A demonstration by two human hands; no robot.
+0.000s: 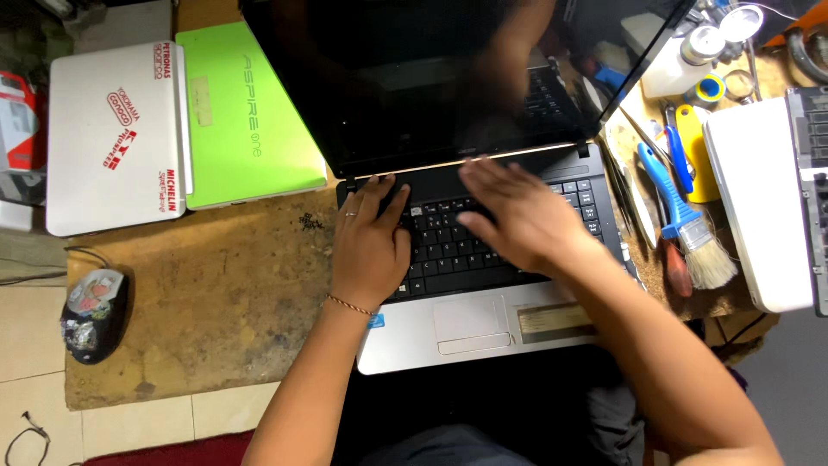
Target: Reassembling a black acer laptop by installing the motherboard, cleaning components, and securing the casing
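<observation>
Hands (373, 246) (517, 216) rest on open laptop (483, 324), screen facing the person

Both arms are bare from wrist to past the elbow, with no sleeves in view. The left hand (371, 246) wears a thin ring (350, 213) on one finger and a slim braided bracelet (350, 304), reddish and gold, around the wrist. The right hand (517, 216) shows no ring, band or watch; it is slightly blurred. Dark grey trousers (448, 444) cover the lap at the bottom of the view
</observation>
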